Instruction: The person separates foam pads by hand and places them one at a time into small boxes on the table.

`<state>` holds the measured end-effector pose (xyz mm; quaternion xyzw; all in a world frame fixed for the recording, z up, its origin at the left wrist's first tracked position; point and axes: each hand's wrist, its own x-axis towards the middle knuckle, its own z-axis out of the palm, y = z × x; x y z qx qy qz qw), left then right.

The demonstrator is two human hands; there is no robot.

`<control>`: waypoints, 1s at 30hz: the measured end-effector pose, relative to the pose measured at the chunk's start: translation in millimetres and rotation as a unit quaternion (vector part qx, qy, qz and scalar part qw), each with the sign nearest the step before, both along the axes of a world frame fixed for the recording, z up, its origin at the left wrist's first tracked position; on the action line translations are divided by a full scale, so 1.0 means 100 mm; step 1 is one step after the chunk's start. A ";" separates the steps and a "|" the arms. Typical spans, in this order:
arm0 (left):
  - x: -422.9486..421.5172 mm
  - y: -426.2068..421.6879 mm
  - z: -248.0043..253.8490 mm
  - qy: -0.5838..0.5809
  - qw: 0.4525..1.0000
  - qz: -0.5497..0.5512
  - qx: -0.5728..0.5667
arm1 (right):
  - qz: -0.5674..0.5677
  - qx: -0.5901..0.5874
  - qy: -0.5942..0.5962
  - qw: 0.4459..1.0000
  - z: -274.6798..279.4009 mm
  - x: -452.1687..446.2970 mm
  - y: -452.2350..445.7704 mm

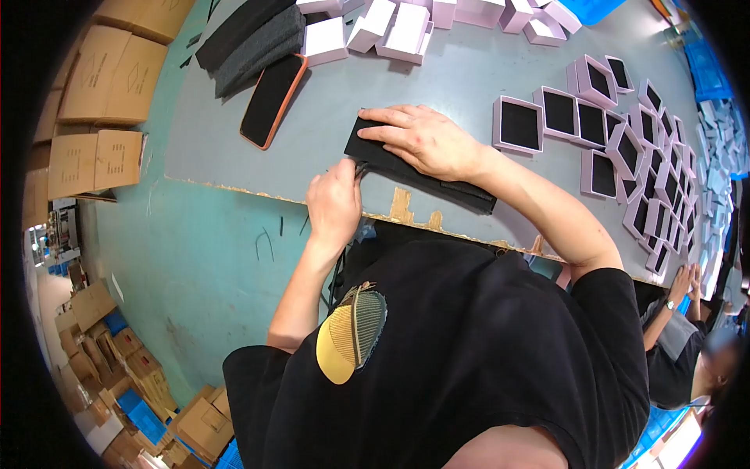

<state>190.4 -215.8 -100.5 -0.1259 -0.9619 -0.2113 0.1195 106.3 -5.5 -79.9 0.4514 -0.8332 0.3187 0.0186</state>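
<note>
A stack of black foam strips lies near the front edge of the table, slanting down to the right. My right hand rests flat across the upper left of the stack, fingers stretched out and slightly apart; its thumb is hidden. At the stack's left end, my left hand is closed in a pinch on a thin black strip, mostly covered by the fingers. A phone in an orange case lies beyond my left hand.
Dark foam sheets are piled at the back left, near white boxes. Pale pink boxes with black inserts cover the table's right side. Cardboard cartons stand left. A co-worker's hands show at far right. The table's front edge is chipped.
</note>
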 end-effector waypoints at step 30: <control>0.23 0.57 0.27 -0.156 0.959 0.080 0.220 | -0.006 0.006 0.000 1.000 -0.08 0.00 0.00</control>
